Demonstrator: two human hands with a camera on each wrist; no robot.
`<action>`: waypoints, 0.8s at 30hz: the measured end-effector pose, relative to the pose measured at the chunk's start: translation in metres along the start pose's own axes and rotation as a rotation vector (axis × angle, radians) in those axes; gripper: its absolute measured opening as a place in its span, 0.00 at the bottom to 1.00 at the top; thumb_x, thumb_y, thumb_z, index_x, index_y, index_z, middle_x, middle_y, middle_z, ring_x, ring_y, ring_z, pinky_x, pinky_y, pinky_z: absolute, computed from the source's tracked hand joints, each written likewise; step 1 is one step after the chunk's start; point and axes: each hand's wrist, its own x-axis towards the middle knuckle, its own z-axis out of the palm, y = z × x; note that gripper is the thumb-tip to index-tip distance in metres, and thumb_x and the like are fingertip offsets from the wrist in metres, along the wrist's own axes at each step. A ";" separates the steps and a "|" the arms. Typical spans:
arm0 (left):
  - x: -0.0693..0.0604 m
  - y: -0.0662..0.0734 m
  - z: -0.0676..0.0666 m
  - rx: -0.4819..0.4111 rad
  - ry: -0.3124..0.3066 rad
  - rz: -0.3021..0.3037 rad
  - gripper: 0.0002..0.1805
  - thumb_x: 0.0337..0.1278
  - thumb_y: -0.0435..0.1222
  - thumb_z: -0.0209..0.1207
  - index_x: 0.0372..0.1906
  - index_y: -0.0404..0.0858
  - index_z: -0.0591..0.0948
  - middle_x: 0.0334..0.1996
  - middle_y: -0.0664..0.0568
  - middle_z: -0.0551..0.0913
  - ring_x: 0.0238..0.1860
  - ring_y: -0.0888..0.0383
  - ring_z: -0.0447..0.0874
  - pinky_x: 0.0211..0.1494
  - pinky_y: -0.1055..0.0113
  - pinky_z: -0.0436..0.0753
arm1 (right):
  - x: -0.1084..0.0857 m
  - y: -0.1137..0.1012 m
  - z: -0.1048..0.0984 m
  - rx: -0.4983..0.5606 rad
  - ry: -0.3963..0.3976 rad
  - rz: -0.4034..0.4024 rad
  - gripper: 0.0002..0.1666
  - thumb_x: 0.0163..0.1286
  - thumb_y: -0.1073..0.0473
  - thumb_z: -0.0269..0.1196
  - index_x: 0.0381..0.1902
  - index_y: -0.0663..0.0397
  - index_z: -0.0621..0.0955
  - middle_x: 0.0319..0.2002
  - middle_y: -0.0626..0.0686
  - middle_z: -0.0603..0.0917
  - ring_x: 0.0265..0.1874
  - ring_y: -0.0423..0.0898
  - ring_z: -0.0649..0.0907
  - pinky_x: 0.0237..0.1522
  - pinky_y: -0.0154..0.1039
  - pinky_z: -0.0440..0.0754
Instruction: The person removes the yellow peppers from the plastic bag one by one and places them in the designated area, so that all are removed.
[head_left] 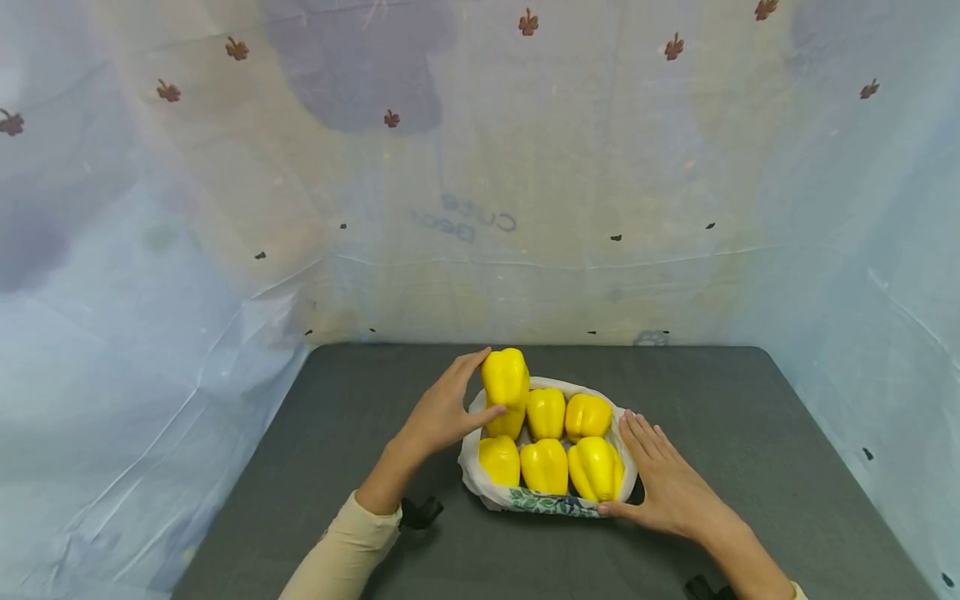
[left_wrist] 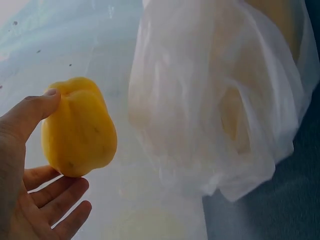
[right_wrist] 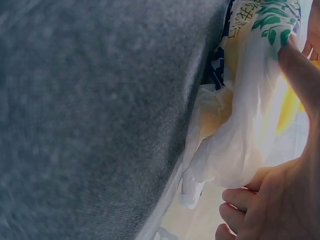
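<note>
In the head view a white plastic bag (head_left: 491,497) with a green print lies open on the table, holding several yellow bell peppers (head_left: 544,467). My left hand (head_left: 444,410) pinches one yellow pepper (head_left: 505,377) between thumb and fingers, raised over the bag's back left corner; the left wrist view shows this pepper (left_wrist: 80,130) apart from the bag (left_wrist: 185,100). Around the bag's right side rests my right hand (head_left: 670,482), thumb at the front edge, fingers along the right rim. The right wrist view shows its thumb and fingers against the plastic (right_wrist: 240,140).
The dark grey table (head_left: 360,375) extends around the bag. Pale, patterned plastic sheeting (head_left: 480,167) stands behind the table and on both sides.
</note>
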 end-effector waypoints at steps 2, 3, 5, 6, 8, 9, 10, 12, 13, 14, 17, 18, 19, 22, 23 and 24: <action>-0.001 -0.003 -0.002 0.003 0.008 -0.014 0.54 0.65 0.54 0.74 0.87 0.47 0.57 0.81 0.48 0.65 0.78 0.46 0.70 0.74 0.44 0.78 | 0.000 0.000 0.000 0.001 0.000 -0.001 0.81 0.57 0.13 0.66 0.85 0.67 0.55 0.86 0.66 0.52 0.84 0.65 0.55 0.87 0.54 0.46; -0.002 -0.005 -0.003 0.003 0.015 -0.017 0.54 0.65 0.54 0.74 0.87 0.46 0.57 0.81 0.48 0.65 0.78 0.46 0.70 0.74 0.43 0.78 | 0.000 0.001 0.001 0.000 0.000 -0.003 0.80 0.57 0.13 0.66 0.86 0.67 0.55 0.86 0.66 0.53 0.84 0.65 0.55 0.87 0.54 0.46; -0.004 -0.007 -0.006 -0.003 0.023 -0.027 0.54 0.64 0.53 0.75 0.87 0.46 0.58 0.81 0.48 0.65 0.78 0.46 0.70 0.74 0.42 0.78 | 0.000 0.001 0.001 -0.004 -0.001 -0.003 0.81 0.57 0.13 0.65 0.86 0.67 0.55 0.86 0.66 0.53 0.84 0.65 0.55 0.87 0.54 0.46; -0.005 -0.009 -0.007 -0.005 0.027 -0.032 0.54 0.64 0.53 0.75 0.87 0.46 0.58 0.80 0.48 0.66 0.78 0.45 0.70 0.73 0.41 0.78 | 0.000 0.001 0.001 -0.004 -0.001 -0.004 0.81 0.57 0.13 0.65 0.85 0.67 0.55 0.86 0.66 0.53 0.84 0.65 0.55 0.87 0.54 0.46; -0.006 -0.012 -0.009 -0.006 0.028 -0.048 0.54 0.64 0.53 0.75 0.87 0.47 0.57 0.81 0.48 0.65 0.78 0.45 0.69 0.73 0.41 0.78 | 0.000 0.001 0.001 -0.006 -0.001 -0.003 0.81 0.57 0.12 0.65 0.86 0.67 0.55 0.86 0.66 0.53 0.84 0.65 0.56 0.87 0.54 0.46; -0.007 -0.014 -0.010 -0.009 0.029 -0.056 0.54 0.64 0.53 0.75 0.87 0.47 0.57 0.81 0.48 0.65 0.78 0.45 0.69 0.73 0.40 0.78 | 0.000 0.001 0.001 -0.005 -0.001 -0.003 0.81 0.57 0.13 0.65 0.86 0.67 0.55 0.86 0.66 0.53 0.84 0.65 0.55 0.87 0.53 0.46; -0.007 -0.016 -0.011 -0.011 0.027 -0.064 0.54 0.64 0.53 0.75 0.87 0.48 0.57 0.81 0.48 0.65 0.79 0.45 0.69 0.74 0.40 0.77 | 0.000 0.001 0.001 -0.003 -0.001 -0.001 0.81 0.57 0.13 0.65 0.86 0.66 0.55 0.86 0.66 0.52 0.84 0.65 0.55 0.87 0.53 0.45; -0.009 -0.020 -0.013 -0.008 0.027 -0.078 0.55 0.64 0.53 0.74 0.88 0.48 0.57 0.81 0.48 0.65 0.79 0.45 0.68 0.74 0.39 0.77 | 0.000 0.001 0.000 -0.001 -0.001 0.000 0.81 0.57 0.13 0.65 0.86 0.66 0.55 0.86 0.66 0.52 0.84 0.65 0.55 0.87 0.52 0.44; -0.010 -0.022 -0.014 -0.007 0.027 -0.082 0.55 0.64 0.53 0.74 0.88 0.48 0.57 0.81 0.48 0.65 0.79 0.45 0.68 0.74 0.39 0.77 | 0.000 0.001 0.000 0.000 -0.002 0.000 0.81 0.57 0.13 0.66 0.86 0.66 0.55 0.86 0.66 0.52 0.84 0.65 0.55 0.87 0.51 0.43; -0.010 -0.024 -0.015 -0.001 0.028 -0.085 0.55 0.64 0.54 0.74 0.88 0.48 0.57 0.81 0.47 0.64 0.79 0.44 0.68 0.74 0.39 0.77 | 0.000 0.001 0.000 0.001 -0.002 -0.001 0.81 0.57 0.13 0.66 0.86 0.66 0.55 0.86 0.66 0.52 0.84 0.65 0.55 0.87 0.51 0.42; -0.013 -0.031 -0.017 0.002 0.031 -0.094 0.55 0.64 0.55 0.74 0.88 0.47 0.57 0.81 0.46 0.64 0.79 0.44 0.68 0.74 0.40 0.76 | 0.000 0.001 0.000 -0.002 -0.003 0.000 0.81 0.57 0.13 0.66 0.86 0.66 0.55 0.86 0.66 0.53 0.84 0.65 0.55 0.87 0.50 0.42; -0.014 -0.034 -0.017 0.004 0.031 -0.096 0.55 0.64 0.55 0.74 0.88 0.47 0.56 0.81 0.46 0.64 0.79 0.44 0.68 0.75 0.40 0.76 | 0.000 0.001 0.000 -0.002 -0.004 0.001 0.80 0.58 0.13 0.66 0.86 0.66 0.55 0.86 0.66 0.53 0.84 0.65 0.55 0.87 0.50 0.42; -0.014 -0.036 -0.017 0.006 0.032 -0.098 0.55 0.64 0.54 0.74 0.88 0.47 0.56 0.81 0.46 0.64 0.79 0.44 0.68 0.75 0.40 0.76 | 0.000 0.001 0.000 -0.001 -0.005 0.002 0.80 0.58 0.13 0.66 0.86 0.66 0.55 0.86 0.66 0.53 0.84 0.65 0.55 0.87 0.50 0.42; -0.018 -0.043 -0.019 0.010 0.039 -0.106 0.56 0.64 0.54 0.75 0.88 0.47 0.56 0.81 0.46 0.64 0.79 0.44 0.67 0.75 0.38 0.75 | 0.000 0.000 0.000 0.000 -0.005 0.005 0.80 0.58 0.13 0.66 0.85 0.67 0.55 0.86 0.66 0.53 0.84 0.65 0.55 0.87 0.50 0.42; -0.019 -0.045 -0.019 0.011 0.041 -0.112 0.56 0.63 0.54 0.75 0.88 0.48 0.56 0.81 0.46 0.64 0.79 0.43 0.67 0.75 0.38 0.75 | 0.000 0.000 0.000 0.001 -0.005 0.006 0.80 0.58 0.13 0.66 0.85 0.67 0.55 0.86 0.66 0.53 0.84 0.65 0.55 0.87 0.50 0.42; -0.020 -0.047 -0.020 0.010 0.043 -0.116 0.56 0.63 0.54 0.75 0.88 0.48 0.56 0.81 0.46 0.64 0.79 0.43 0.67 0.75 0.38 0.75 | 0.000 0.000 0.000 0.001 -0.005 0.006 0.80 0.58 0.14 0.66 0.85 0.67 0.55 0.86 0.66 0.53 0.84 0.65 0.55 0.87 0.51 0.42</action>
